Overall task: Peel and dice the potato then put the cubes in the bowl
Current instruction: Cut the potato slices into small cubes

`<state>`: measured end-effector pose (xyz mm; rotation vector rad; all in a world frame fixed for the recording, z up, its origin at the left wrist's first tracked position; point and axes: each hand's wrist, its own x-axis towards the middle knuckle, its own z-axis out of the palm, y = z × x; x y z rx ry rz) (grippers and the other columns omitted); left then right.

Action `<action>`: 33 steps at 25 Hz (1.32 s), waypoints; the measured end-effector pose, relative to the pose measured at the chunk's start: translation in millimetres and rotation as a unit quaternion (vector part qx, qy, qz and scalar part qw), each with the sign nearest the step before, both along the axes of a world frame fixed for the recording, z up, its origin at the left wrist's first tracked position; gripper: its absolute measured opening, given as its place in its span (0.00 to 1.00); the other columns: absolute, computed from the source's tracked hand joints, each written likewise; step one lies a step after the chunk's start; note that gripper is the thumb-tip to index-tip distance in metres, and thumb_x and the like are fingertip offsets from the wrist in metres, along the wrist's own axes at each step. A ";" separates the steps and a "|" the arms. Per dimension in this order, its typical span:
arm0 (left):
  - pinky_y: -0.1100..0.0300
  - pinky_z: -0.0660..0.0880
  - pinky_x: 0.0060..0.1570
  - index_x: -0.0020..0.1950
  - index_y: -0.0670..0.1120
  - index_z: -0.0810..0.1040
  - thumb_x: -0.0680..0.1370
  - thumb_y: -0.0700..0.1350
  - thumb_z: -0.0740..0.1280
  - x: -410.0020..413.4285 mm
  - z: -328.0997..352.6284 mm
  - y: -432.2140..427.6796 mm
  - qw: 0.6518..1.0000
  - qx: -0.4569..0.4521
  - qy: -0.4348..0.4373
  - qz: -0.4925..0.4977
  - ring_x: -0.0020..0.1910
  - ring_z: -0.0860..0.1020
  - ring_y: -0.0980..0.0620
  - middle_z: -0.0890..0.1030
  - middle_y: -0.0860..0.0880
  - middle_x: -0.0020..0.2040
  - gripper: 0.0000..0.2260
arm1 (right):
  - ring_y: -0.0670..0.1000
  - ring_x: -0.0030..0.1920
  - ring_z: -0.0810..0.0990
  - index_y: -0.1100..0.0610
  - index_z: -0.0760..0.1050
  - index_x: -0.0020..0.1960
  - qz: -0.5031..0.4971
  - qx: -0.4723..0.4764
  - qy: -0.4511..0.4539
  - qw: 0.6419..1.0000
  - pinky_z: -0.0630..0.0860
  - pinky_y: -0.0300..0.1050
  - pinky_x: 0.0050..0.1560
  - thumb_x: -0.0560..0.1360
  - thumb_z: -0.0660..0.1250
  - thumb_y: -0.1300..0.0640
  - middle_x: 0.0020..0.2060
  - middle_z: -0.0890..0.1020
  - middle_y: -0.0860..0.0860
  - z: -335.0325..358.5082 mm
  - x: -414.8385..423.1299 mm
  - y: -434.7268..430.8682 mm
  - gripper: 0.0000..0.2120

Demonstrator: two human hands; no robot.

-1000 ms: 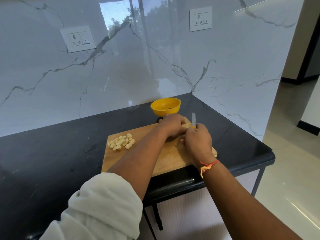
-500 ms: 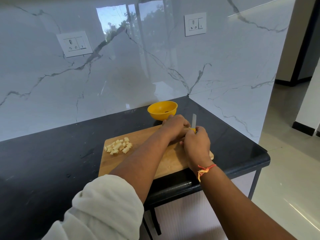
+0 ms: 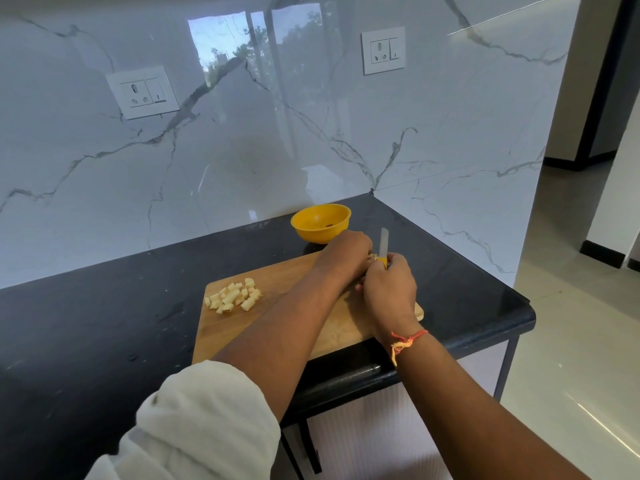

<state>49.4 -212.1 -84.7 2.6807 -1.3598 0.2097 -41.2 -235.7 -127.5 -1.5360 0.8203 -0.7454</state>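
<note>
A wooden cutting board (image 3: 277,327) lies on the black counter. A small heap of pale potato cubes (image 3: 233,295) sits at the board's left end. My left hand (image 3: 344,252) is curled over a potato piece at the board's far right end; the piece is almost fully hidden. My right hand (image 3: 389,289) grips a yellow-handled knife (image 3: 383,242), blade pointing away, just right of my left hand. A yellow bowl (image 3: 321,221) stands beyond the board, close behind my left hand.
The black counter (image 3: 104,323) ends at a rounded front edge and a right edge near the board. A glossy marble wall with two sockets (image 3: 142,91) rises behind. Tiled floor lies to the right.
The view has shifted slightly. My hands stay together at the board's far right end, with the knife blade still upright beside my left hand.
</note>
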 end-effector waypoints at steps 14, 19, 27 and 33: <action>0.67 0.69 0.43 0.51 0.50 0.83 0.78 0.48 0.71 -2.0 -25.4 135.2 0.951 -0.251 0.147 0.103 0.47 0.77 0.62 0.82 0.57 0.47 0.04 | 0.50 0.36 0.77 0.58 0.78 0.51 0.046 -0.278 0.022 0.959 0.72 0.47 0.35 0.78 0.60 0.58 0.35 0.79 0.50 2.9 -11.8 23.7 0.09; 0.58 0.73 0.45 0.47 0.48 0.85 0.78 0.46 0.71 -10.7 -37.8 151.0 0.969 -0.227 0.058 0.081 0.44 0.77 0.57 0.84 0.53 0.45 0.05 | 0.54 0.43 0.81 0.55 0.79 0.64 0.113 -0.383 0.079 0.913 0.72 0.44 0.38 0.78 0.62 0.54 0.45 0.83 0.55 3.7 -13.5 36.2 0.17; 0.59 0.75 0.49 0.50 0.49 0.86 0.79 0.44 0.71 -10.0 -40.8 153.7 0.952 -0.276 0.076 0.108 0.46 0.79 0.57 0.86 0.53 0.46 0.05 | 0.47 0.38 0.72 0.50 0.79 0.63 0.141 -0.484 0.116 0.856 0.71 0.39 0.38 0.79 0.62 0.52 0.42 0.72 0.48 0.2 -35.3 52.2 0.14; 0.59 0.76 0.49 0.52 0.50 0.86 0.78 0.44 0.71 -7.3 -42.8 154.0 0.946 -0.287 0.089 0.119 0.45 0.79 0.58 0.86 0.52 0.47 0.06 | 0.46 0.39 0.72 0.49 0.75 0.70 0.151 -0.503 0.127 0.841 0.73 0.38 0.40 0.80 0.61 0.52 0.46 0.74 0.48 2.6 -40.4 62.6 0.19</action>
